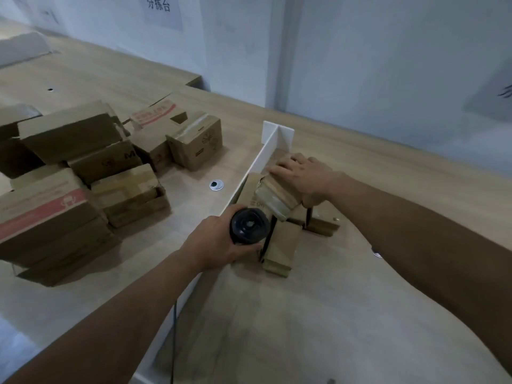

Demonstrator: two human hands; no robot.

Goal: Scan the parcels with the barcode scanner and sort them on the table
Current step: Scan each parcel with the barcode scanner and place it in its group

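Observation:
My left hand (221, 241) grips the black barcode scanner (249, 225), seen end-on, just left of the white divider (250, 169); its cable (174, 342) trails toward me. My right hand (302, 176) lies flat on top of a taped cardboard parcel (273, 199), right of the divider, fingers spread over its far end. That parcel rests tilted on other small parcels (279, 249) lying on the wooden table (318, 322). A pile of several cardboard parcels (69, 167) sits on the left part of the table.
A round cable grommet (216, 185) sits in the tabletop between the pile and the divider. A wall (360, 51) runs along the table's far edge, with a paper sign (163, 9). A white object (22, 47) lies at the far left.

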